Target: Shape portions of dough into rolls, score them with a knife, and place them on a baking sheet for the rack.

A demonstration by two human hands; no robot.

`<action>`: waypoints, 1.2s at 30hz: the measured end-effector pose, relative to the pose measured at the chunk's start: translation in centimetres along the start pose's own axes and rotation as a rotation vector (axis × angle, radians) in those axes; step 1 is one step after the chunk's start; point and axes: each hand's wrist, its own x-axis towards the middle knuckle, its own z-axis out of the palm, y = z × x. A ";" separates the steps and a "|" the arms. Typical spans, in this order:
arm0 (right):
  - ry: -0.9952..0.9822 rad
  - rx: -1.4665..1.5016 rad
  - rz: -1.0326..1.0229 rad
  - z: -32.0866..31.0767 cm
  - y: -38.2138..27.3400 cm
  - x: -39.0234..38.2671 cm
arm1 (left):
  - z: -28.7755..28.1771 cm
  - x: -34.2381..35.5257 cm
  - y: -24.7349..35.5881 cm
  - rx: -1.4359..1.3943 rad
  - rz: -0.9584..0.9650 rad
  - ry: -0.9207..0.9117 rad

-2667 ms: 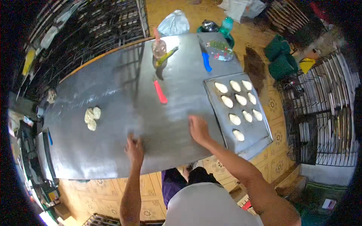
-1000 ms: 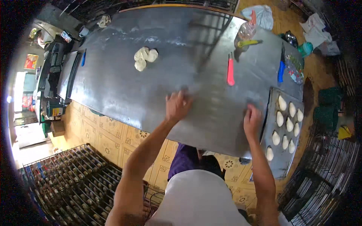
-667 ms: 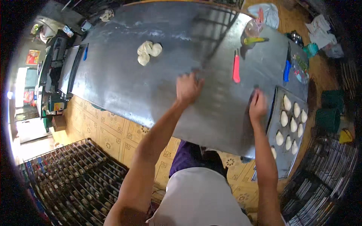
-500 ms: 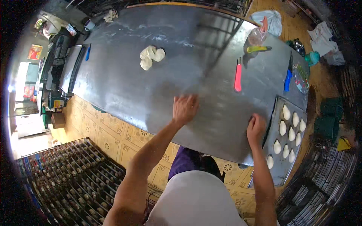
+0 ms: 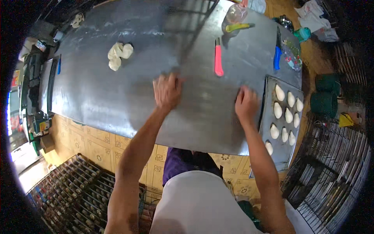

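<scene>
Steel table (image 5: pixel 117 97) fills the upper frame. Baking tray (image 5: pixel 269 128), right of centre, carries 9 dough pieces. Left hand (image 5: pixel 167 91) and right hand (image 5: pixel 246 104) press flat on the tabletop at centre, fingers spread, holding nothing. Dough lumps (image 5: pixel 119 54) (3, touching) lie upper left; pink scraper (image 5: pixel 218 62) upper centre.

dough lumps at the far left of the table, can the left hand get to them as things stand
Probably yes. The left hand lies flat on the bare steel table, holding nothing, and only open tabletop lies between it and the dough lumps.
</scene>
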 end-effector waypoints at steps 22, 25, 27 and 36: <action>0.060 0.130 -0.036 1.4 1.2 -1.5 | 2.4 -5.0 0.5 -0.193 0.011 -0.066; 0.003 0.059 0.005 0.4 0.0 -0.2 | 1.0 -0.4 1.5 -0.165 -0.030 -0.111; 0.045 0.014 0.012 1.3 -0.5 3.9 | 1.1 3.2 1.9 -0.167 -0.027 -0.035; 0.032 0.131 0.042 1.0 0.1 0.0 | 2.5 -2.8 0.9 -0.191 -0.024 -0.126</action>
